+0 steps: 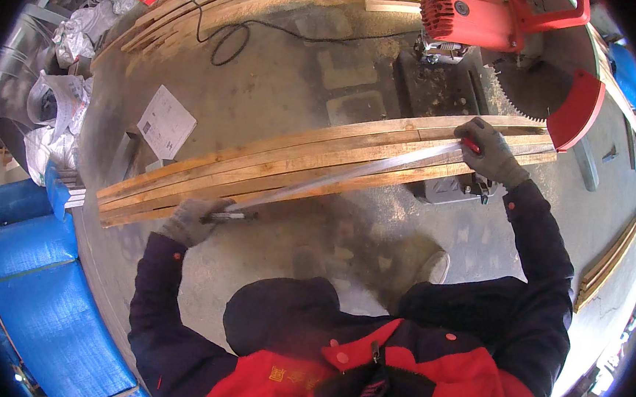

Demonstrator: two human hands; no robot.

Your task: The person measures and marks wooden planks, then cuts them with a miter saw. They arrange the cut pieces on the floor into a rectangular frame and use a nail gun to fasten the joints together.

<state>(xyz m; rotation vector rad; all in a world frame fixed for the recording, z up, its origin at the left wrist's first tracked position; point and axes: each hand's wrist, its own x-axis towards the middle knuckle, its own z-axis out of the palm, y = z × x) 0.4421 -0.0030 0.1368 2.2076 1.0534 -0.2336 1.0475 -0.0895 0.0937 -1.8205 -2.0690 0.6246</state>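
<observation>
Several long wooden boards (321, 148) lie side by side across the middle, raised over the saw's base. My gloved right hand (489, 153) is closed around a small red tape measure (471, 146) near the boards' right end. From it a silver tape blade (364, 169) stretches slantwise over the boards toward my left hand. At the boards' lower left edge, my gloved left hand (188, 222) is closed on a pen-like marker (230, 215), its tip pointing right. Whether those fingers also grip the blade's end is hidden.
A red cut-off saw (478, 18) with a bare toothed blade (532, 88) stands beyond the boards' right end. Its black cord (307, 38) loops across the floor. Paper (166, 123) lies left, blue-wrapped bundles (52, 313) farther left. More boards (236, 1) line the back.
</observation>
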